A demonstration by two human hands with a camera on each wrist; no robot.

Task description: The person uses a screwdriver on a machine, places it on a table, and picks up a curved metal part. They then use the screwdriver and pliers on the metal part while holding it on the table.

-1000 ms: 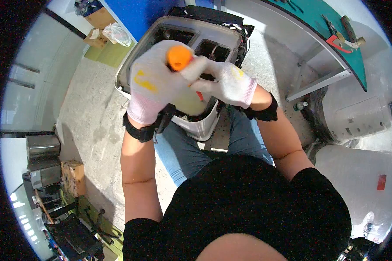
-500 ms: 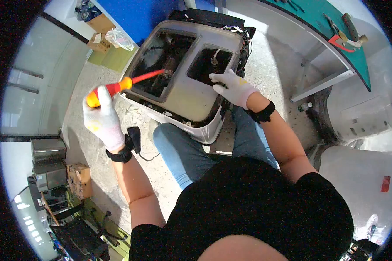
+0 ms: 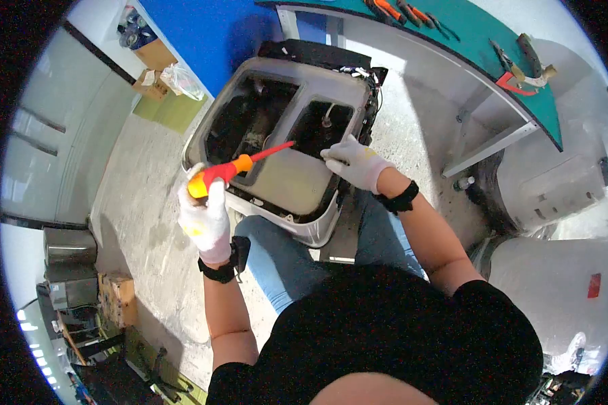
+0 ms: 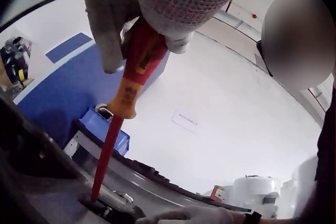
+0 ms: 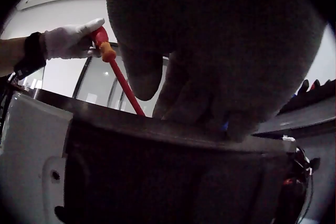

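Observation:
In the head view my gloved left hand (image 3: 206, 219) grips the red and orange handle of a screwdriver (image 3: 240, 164). Its red shaft points over the top of a white appliance housing (image 3: 300, 177), with the tip near the divider between two dark openings. The left wrist view shows the screwdriver (image 4: 128, 90) slanting down from the gloved fingers. My right hand (image 3: 359, 164), also gloved, is at the near right corner of the smaller opening (image 3: 323, 128), fingers loosely bent towards the left. A thin fitting (image 3: 327, 120) stands inside that opening. The right wrist view has this hand in dark shadow.
A green-topped bench (image 3: 466, 50) with pliers (image 3: 388, 10) and a red-handled tool (image 3: 513, 84) stands at the right. Loose wires (image 3: 378, 77) hang along the housing's far right side. Wrapped white units (image 3: 554, 175) are at the right. Cardboard boxes (image 3: 118, 297) sit on the left floor.
The hands were together over the housing, then parted, the left swinging out left with the screwdriver. Since then the left hand has come back right and the screwdriver tip reaches the divider.

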